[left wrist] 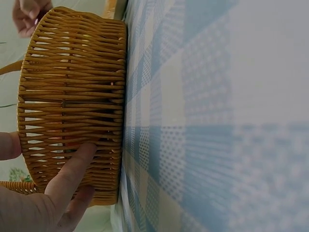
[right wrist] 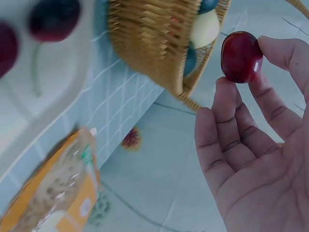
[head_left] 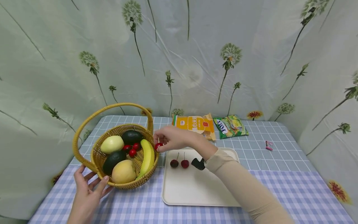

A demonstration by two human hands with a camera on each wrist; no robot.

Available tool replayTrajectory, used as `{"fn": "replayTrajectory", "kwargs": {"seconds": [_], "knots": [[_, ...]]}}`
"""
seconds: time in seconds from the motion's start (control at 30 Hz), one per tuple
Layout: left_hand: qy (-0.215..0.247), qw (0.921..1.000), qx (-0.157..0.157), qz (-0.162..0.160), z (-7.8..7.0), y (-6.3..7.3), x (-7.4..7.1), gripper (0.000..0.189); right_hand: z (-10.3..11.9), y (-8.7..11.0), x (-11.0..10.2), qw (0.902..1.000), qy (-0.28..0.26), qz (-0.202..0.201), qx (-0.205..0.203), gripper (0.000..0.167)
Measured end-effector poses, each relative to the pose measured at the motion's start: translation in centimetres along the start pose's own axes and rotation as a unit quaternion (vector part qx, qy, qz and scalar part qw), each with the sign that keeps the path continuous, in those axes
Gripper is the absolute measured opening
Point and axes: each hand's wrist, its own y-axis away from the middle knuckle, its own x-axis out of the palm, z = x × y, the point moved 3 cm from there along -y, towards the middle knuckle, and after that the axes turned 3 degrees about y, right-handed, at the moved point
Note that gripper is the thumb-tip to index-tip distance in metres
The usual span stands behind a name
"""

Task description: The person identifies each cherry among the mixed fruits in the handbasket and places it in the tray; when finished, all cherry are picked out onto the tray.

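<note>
Between the thumb and fingertips of my right hand [head_left: 174, 138] is a dark red cherry [right wrist: 241, 57], held at the right rim of the wicker basket [head_left: 134, 186]. My left hand [head_left: 88, 189] touches the basket's near left side, its fingers extended against the outer wall and the thumb at the rim. Inside the basket lie a banana [head_left: 147, 157], a yellow-orange round fruit [head_left: 124, 171], a pale yellow-green fruit [head_left: 112, 144], two dark green fruits [head_left: 132, 137] and three red cherries [head_left: 132, 152]. Two darker cherries [head_left: 185, 164] sit on the cream tray [head_left: 195, 193].
A black object [head_left: 198, 164] on the tray is partly hidden by my right sleeve. Behind the tray lie an orange snack packet [head_left: 193, 123] and a green packet [head_left: 230, 127]. A small pink wrapped item [head_left: 268, 145] is at the right. The basket's tall handle [head_left: 112, 107] arches above it.
</note>
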Motion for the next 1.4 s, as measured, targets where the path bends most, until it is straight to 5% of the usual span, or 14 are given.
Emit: {"fn": "replayTrajectory", "kwargs": {"seconds": [0.63, 1.4], "knots": [[-0.007, 1.0, 0.005, -0.001, -0.1, -0.1, 0.1, 0.095, -5.2, 9.6, 1.3, 0.9926, -0.004, -0.068, 0.1, 0.013], [0.003, 1.0, 0.005, 0.001, 0.2, -0.2, 0.0, 0.097, -8.3, 14.1, 4.6, 0.9801, -0.056, -0.1, 0.162, 0.015]]}}
